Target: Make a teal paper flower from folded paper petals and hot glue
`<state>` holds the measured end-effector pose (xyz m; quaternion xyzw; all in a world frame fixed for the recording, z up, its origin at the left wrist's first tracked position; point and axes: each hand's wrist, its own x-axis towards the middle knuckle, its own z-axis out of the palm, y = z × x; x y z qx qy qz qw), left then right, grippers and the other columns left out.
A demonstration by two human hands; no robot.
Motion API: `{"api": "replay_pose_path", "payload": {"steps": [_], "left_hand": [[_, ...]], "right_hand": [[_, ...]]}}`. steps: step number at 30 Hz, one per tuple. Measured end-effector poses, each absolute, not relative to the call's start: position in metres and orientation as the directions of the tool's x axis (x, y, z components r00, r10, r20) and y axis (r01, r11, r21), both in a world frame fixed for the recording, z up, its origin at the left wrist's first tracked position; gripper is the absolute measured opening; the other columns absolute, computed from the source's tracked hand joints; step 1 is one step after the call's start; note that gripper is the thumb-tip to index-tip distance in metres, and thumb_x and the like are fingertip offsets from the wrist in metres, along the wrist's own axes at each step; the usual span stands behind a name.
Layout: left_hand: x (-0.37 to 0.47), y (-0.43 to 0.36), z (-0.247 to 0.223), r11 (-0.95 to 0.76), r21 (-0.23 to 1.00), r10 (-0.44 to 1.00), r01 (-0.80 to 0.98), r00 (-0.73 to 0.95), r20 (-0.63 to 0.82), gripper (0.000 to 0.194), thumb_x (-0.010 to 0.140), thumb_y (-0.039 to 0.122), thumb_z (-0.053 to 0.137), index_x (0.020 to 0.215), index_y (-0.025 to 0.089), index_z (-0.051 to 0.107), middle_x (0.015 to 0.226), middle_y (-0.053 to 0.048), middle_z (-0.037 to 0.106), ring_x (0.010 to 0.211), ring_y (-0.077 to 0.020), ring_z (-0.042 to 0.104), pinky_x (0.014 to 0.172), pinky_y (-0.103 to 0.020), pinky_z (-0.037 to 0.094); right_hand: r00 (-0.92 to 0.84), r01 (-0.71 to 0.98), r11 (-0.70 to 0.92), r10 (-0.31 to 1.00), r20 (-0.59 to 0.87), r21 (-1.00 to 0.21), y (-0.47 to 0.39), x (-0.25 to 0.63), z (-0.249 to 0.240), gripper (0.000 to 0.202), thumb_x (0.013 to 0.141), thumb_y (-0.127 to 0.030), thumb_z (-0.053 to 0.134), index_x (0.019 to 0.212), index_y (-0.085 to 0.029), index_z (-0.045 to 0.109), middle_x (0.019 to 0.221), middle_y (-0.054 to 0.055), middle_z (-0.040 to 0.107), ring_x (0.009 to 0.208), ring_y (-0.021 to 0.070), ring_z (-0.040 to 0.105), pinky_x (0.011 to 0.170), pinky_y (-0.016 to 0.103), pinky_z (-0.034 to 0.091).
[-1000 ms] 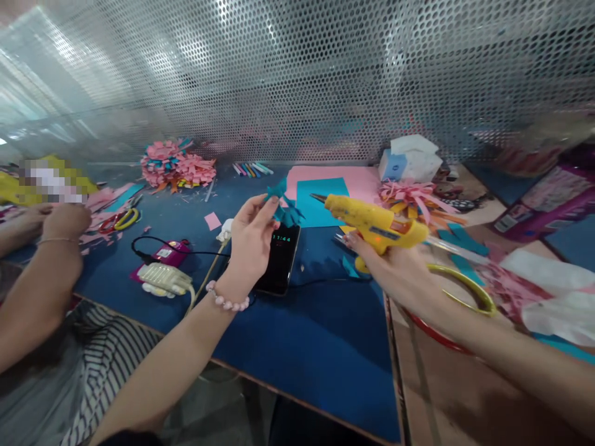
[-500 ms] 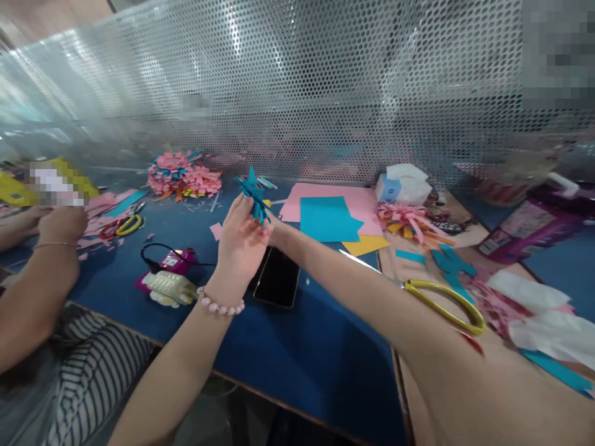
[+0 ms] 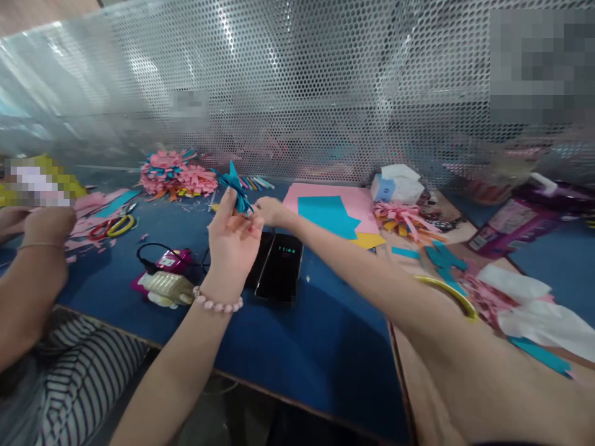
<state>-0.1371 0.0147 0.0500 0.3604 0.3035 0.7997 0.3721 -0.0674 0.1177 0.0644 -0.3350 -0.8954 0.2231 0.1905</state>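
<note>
My left hand (image 3: pixel 235 232), with a beaded bracelet on the wrist, is raised over the table and closed on a bunch of blue fringed paper (image 3: pixel 237 192). The blue strips stick up and out past its fingertips. My right hand (image 3: pixel 273 212) is close beside it on the right, fingers curled together; what they pinch, if anything, is too small to tell. Below both hands a black phone (image 3: pixel 279 272) lies on the table, its screen showing a clock. Behind my right forearm lie blue sheets (image 3: pixel 323 214) on a pink sheet (image 3: pixel 362 195), with yellow paper (image 3: pixel 369 240) beside them.
Scissors with yellow handles (image 3: pixel 449 291) lie partly under my right arm. A pink-and-blue paper pompom (image 3: pixel 171 173) stands back left, a tissue box (image 3: pixel 385 186) and purple bottle (image 3: pixel 515 217) right. A power bank (image 3: pixel 170 263) sits left. A co-worker's hand (image 3: pixel 49 226) works far left.
My right hand has drawn slightly away from the blue paper, which is still in my left hand. The phone's dark screen now shows a clock. The view has shifted a little.
</note>
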Motion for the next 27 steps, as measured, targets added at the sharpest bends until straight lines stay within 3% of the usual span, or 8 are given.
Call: {"api": "replay_pose_path", "payload": {"steps": [3, 6, 9, 13, 17, 20, 23, 27], "left_hand": [[-0.128, 0.014, 0.048, -0.47, 0.791, 0.849, -0.39, -0.445, 0.285, 0.018, 0.081, 0.038, 0.065, 0.069, 0.024, 0.063, 0.068, 0.001, 0.062, 0.057, -0.0081, 0.053, 0.048, -0.023, 0.038], [-0.113, 0.015, 0.04, -0.399, 0.834, 0.879, -0.381, -0.418, 0.23, 0.016, 0.078, 0.037, 0.068, 0.073, 0.023, 0.061, 0.069, 0.001, 0.061, 0.055, -0.0076, 0.051, 0.047, -0.022, 0.038], [-0.095, 0.015, 0.03, -0.268, 0.838, 0.932, -0.475, -0.347, 0.101, 0.016, 0.071, 0.029, 0.074, 0.075, 0.021, 0.06, 0.067, 0.002, 0.057, 0.054, -0.0071, 0.051, 0.049, -0.02, 0.041], [-0.079, 0.012, 0.022, -0.173, 0.832, 0.972, -0.527, -0.229, 0.057, 0.018, 0.069, 0.023, 0.077, 0.077, 0.02, 0.061, 0.071, 0.004, 0.056, 0.062, -0.0058, 0.055, 0.059, -0.018, 0.046], [-0.075, 0.011, 0.016, -0.232, 0.9, 0.956, -0.369, -0.26, 0.14, 0.019, 0.068, 0.024, 0.078, 0.083, 0.02, 0.066, 0.081, 0.001, 0.064, 0.07, -0.0073, 0.058, 0.059, -0.018, 0.045], [-0.076, 0.013, 0.012, -0.214, 0.933, 0.962, -0.29, -0.229, 0.15, 0.02, 0.069, 0.025, 0.078, 0.084, 0.018, 0.068, 0.084, -0.001, 0.065, 0.072, -0.0089, 0.058, 0.06, -0.02, 0.045], [-0.076, 0.014, 0.01, -0.068, 0.919, 0.993, -0.389, -0.118, 0.023, 0.018, 0.069, 0.023, 0.077, 0.082, 0.017, 0.066, 0.083, -0.002, 0.065, 0.073, -0.0099, 0.059, 0.062, -0.021, 0.046], [-0.074, 0.013, 0.009, 0.194, 0.783, 0.978, -0.59, 0.05, -0.204, 0.009, 0.072, 0.018, 0.072, 0.075, 0.017, 0.063, 0.079, -0.002, 0.065, 0.078, -0.0148, 0.063, 0.077, -0.034, 0.053]], "right_hand": [[-0.646, 0.602, 0.646, 0.739, 0.189, -0.468, 0.128, -0.005, 0.058, 0.036, 0.096, -0.041, 0.047, 0.085, -0.01, 0.062, 0.081, 0.006, 0.065, 0.076, 0.0171, 0.061, 0.069, 0.031, 0.048], [-0.571, 0.673, 0.609, 0.789, 0.227, -0.421, 0.104, 0.068, 0.042, 0.043, 0.096, -0.049, 0.039, 0.083, -0.013, 0.06, 0.08, 0.008, 0.064, 0.074, 0.0195, 0.058, 0.066, 0.032, 0.042], [-0.603, 0.745, 0.643, 0.762, 0.236, -0.176, 0.065, 0.119, 0.02, 0.05, 0.087, -0.062, 0.045, 0.081, -0.016, 0.061, 0.09, 0.012, 0.064, 0.087, 0.0274, 0.059, 0.073, 0.039, 0.045], [-0.641, 0.75, 0.661, 0.718, 0.273, 0.024, 0.037, 0.14, -0.006, 0.041, 0.084, -0.053, 0.056, 0.088, -0.013, 0.066, 0.096, 0.016, 0.062, 0.1, 0.0344, 0.054, 0.084, 0.046, 0.046], [-0.651, 0.715, 0.698, 0.676, 0.346, -0.02, 0.035, 0.138, -0.016, 0.025, 0.087, -0.037, 0.058, 0.09, -0.015, 0.069, 0.096, 0.014, 0.062, 0.1, 0.0328, 0.053, 0.091, 0.05, 0.044], [-0.646, 0.674, 0.725, 0.67, 0.365, -0.14, 0.037, 0.139, -0.019, 0.012, 0.085, -0.026, 0.061, 0.089, -0.017, 0.068, 0.096, 0.011, 0.064, 0.096, 0.0291, 0.056, 0.09, 0.048, 0.046], [-0.629, 0.609, 0.731, 0.681, 0.375, -0.307, 0.038, 0.141, -0.02, 0.007, 0.083, -0.019, 0.062, 0.089, -0.019, 0.066, 0.091, 0.009, 0.066, 0.089, 0.0246, 0.059, 0.079, 0.041, 0.051], [-0.62, 0.53, 0.734, 0.677, 0.396, -0.425, 0.04, 0.143, -0.021, 0.027, 0.083, -0.018, 0.061, 0.11, -0.02, 0.063, 0.089, 0.007, 0.066, 0.087, 0.0225, 0.062, 0.077, 0.039, 0.054]]}}
